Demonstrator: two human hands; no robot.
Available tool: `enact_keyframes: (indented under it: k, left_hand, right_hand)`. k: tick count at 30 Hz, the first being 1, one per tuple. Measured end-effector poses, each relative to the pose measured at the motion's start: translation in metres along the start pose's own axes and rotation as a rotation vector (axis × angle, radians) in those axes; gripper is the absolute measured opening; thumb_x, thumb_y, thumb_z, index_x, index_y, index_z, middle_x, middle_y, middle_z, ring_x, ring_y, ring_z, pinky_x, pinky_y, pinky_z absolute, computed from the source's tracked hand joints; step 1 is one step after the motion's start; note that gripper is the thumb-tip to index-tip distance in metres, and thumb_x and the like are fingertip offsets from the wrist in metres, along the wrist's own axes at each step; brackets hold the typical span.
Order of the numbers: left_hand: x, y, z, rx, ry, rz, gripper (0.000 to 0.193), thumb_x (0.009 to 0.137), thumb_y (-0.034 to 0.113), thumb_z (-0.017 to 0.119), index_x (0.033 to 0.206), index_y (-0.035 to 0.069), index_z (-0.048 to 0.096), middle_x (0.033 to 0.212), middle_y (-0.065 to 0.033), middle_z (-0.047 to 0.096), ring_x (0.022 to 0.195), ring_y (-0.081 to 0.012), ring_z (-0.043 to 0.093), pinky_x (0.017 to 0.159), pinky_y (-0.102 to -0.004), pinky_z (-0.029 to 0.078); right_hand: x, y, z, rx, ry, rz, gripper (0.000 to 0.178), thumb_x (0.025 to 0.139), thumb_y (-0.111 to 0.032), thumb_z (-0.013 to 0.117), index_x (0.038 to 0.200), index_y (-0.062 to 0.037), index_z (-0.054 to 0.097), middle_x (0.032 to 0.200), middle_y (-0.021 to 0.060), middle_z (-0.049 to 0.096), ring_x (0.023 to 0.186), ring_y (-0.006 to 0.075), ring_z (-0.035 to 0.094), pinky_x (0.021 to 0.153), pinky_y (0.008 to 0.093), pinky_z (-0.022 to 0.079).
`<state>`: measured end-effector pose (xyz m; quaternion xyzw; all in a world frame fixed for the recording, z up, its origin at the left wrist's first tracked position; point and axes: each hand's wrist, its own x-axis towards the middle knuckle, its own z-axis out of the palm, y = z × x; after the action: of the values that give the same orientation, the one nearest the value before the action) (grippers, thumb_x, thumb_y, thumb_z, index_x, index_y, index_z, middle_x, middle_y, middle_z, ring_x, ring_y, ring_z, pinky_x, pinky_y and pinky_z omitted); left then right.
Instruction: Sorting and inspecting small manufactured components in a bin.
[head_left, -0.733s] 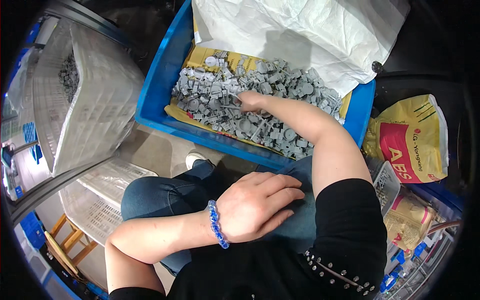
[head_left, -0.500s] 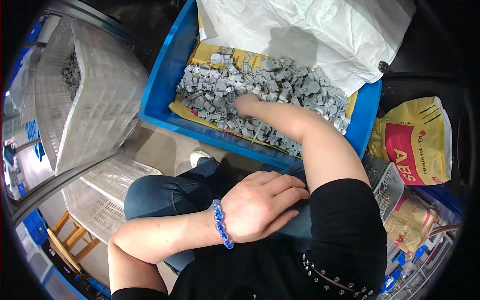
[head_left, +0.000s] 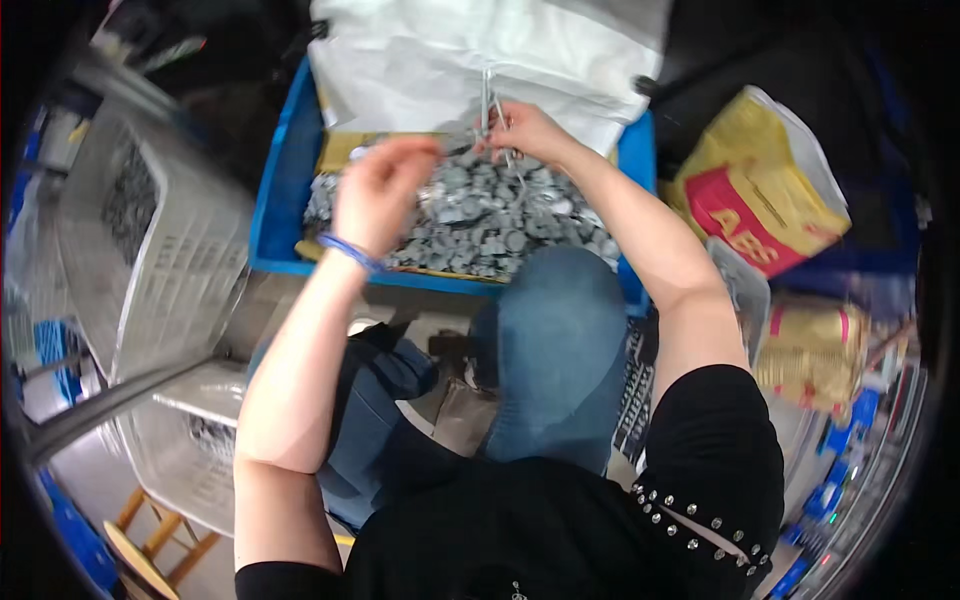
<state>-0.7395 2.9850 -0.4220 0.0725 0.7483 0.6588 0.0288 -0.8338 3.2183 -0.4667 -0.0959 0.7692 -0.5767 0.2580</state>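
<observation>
A blue bin (head_left: 277,210) holds a heap of small grey plastic parts (head_left: 480,215). Over the heap's far side, my right hand (head_left: 525,133) is closed round a pale grey piece with long thin rods (head_left: 487,95), which looks like a plastic sprue. Its rods point up and down past my fingers. To the left my left hand (head_left: 380,190), with a blue bracelet at the wrist, hovers above the parts. Motion smears its fingers, which are bent toward the right hand; whether they hold anything does not show.
White sheeting (head_left: 420,70) covers the bin's far side. A yellow and red bag (head_left: 765,190) stands at the right, above a brown package (head_left: 815,350). White crates (head_left: 185,270) with grey parts are stacked on the left, near a wooden stool (head_left: 150,550). My knee (head_left: 560,330) overlaps the bin's near edge.
My left hand has risen from my lap to above the parts. My right hand has come up out of the heap with the sprue-like piece. The view has shifted.
</observation>
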Motion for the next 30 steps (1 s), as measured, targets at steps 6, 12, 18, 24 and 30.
enact_keyframes:
  k: [6, 12, 18, 24, 30]
  left_hand:
    - [0.039, -0.05, -0.039, -0.182, 0.067, -0.148, 0.03, 0.089, 0.019, 0.056, 0.113, 0.002, 0.058, 0.111, -0.0101, 0.061, 0.099, -0.0175, 0.059, 0.087, -0.0272, 0.045]
    - [0.046, -0.041, 0.018, -0.167, -0.102, -0.153, 0.029, 0.089, 0.023, 0.056, 0.114, 0.008, 0.06, 0.107, -0.0041, 0.064, 0.092, -0.0119, 0.06, 0.079, -0.0209, 0.044]
    - [0.102, -0.115, 0.004, -0.071, -0.257, -0.238, 0.038, 0.089, 0.032, 0.055, 0.122, 0.015, 0.055, 0.117, -0.0037, 0.059, 0.099, -0.0149, 0.057, 0.08, -0.0241, 0.043]
    - [0.11, -0.137, 0.042, 0.073, -0.414, -0.284, 0.043, 0.088, 0.038, 0.054, 0.124, 0.014, 0.053, 0.122, -0.0051, 0.056, 0.107, -0.0204, 0.055, 0.087, -0.0278, 0.041]
    - [0.135, -0.191, -0.038, -0.075, -0.292, -0.338, 0.041, 0.088, 0.025, 0.056, 0.123, 0.005, 0.052, 0.123, -0.0129, 0.054, 0.107, -0.0222, 0.055, 0.083, -0.03, 0.048]
  right_hand:
    - [-0.182, -0.021, -0.088, -0.191, 0.602, -0.222, 0.02, 0.086, -0.02, 0.06, 0.099, -0.0048, 0.062, 0.08, 0.0029, 0.065, 0.067, 0.0082, 0.061, 0.055, 0.0215, 0.045]
    - [-0.486, -0.025, -0.118, -1.06, 1.015, 0.424, 0.029, 0.075, -0.029, 0.068, 0.096, -0.0097, 0.064, 0.079, 0.0131, 0.064, 0.073, 0.0273, 0.063, 0.068, 0.0372, 0.049]
    - [-0.584, 0.048, -0.042, -1.013, 0.572, 1.038, 0.044, 0.067, -0.033, 0.072, 0.103, -0.0101, 0.062, 0.092, 0.0128, 0.065, 0.088, 0.0294, 0.062, 0.075, 0.041, 0.05]
    - [-0.567, 0.07, -0.005, -1.0, 0.737, 0.845, 0.029, 0.073, -0.037, 0.065, 0.09, -0.0134, 0.065, 0.083, 0.0116, 0.065, 0.083, 0.0305, 0.063, 0.068, 0.0445, 0.051]
    - [-0.454, 0.099, 0.036, -0.91, 0.556, 0.177, 0.028, 0.073, -0.034, 0.064, 0.09, -0.0114, 0.063, 0.084, 0.0115, 0.063, 0.085, 0.0314, 0.06, 0.069, 0.045, 0.048]
